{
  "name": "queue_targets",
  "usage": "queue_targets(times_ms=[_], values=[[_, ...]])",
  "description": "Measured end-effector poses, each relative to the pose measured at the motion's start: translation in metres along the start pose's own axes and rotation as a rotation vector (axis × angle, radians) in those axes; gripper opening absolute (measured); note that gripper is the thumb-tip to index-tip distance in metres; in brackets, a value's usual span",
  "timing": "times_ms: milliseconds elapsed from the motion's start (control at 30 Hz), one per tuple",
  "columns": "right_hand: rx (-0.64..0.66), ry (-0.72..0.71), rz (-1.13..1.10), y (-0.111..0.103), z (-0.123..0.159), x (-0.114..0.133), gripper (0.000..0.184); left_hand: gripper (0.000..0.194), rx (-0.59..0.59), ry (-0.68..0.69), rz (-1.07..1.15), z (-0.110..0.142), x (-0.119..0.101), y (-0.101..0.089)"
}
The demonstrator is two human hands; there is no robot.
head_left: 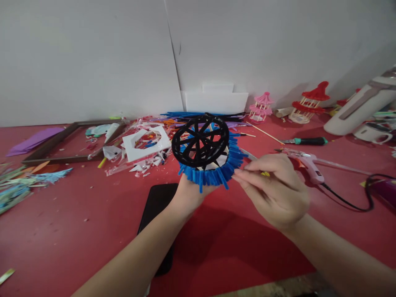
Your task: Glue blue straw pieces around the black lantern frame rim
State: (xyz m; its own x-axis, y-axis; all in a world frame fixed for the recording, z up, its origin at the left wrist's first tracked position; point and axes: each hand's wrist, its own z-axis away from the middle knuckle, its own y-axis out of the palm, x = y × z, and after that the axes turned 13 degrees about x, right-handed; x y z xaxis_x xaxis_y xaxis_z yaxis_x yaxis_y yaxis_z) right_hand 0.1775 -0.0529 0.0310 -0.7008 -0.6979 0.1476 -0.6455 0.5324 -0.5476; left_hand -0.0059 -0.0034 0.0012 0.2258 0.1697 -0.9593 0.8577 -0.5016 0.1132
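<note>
A handmade craft model of pipe cleaners is held above the red table. Its top is a black wheel-like ring [200,140] with crossing spokes. Below that spreads a fringe of short blue pipe cleaners [213,175] around a pale base. My left hand [191,193] grips the model from underneath, its fingers mostly hidden by the fringe. At the fringe's right edge, my right hand [275,189] has thumb and fingertips pinched together against a blue pipe cleaner end. A black phone-like slab [157,206] lies under my left forearm.
On the right are a pink glue gun [311,167], a craft knife [306,141], a mug [373,133] and a bottle [355,105]. Pink [262,108] and red [311,103] pagoda-like models stand behind. Leftward lie a wooden frame [69,159], scraps and a white cutout [130,150].
</note>
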Motion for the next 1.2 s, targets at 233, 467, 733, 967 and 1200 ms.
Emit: queue_targets(times_ms=[233,467,733,967,1200], values=[[0.029,-0.105,0.176,-0.007,0.003,-0.008,0.021,0.044,0.086,-0.033,0.077,0.0,-0.001,0.001],[0.044,-0.14,0.189,-0.01,0.006,-0.011,0.019,0.045,0.09,-0.05,0.052,0.002,0.0,-0.001],[0.055,-0.158,0.191,-0.01,0.007,-0.015,0.022,0.042,0.113,-0.057,0.041,0.003,0.002,-0.002],[0.027,-0.128,0.207,-0.007,0.008,-0.015,0.018,0.041,0.123,-0.068,0.075,0.004,0.006,-0.003],[0.047,-0.151,0.173,-0.009,0.007,-0.012,0.019,0.047,0.144,-0.052,0.053,0.003,0.0,-0.001]])
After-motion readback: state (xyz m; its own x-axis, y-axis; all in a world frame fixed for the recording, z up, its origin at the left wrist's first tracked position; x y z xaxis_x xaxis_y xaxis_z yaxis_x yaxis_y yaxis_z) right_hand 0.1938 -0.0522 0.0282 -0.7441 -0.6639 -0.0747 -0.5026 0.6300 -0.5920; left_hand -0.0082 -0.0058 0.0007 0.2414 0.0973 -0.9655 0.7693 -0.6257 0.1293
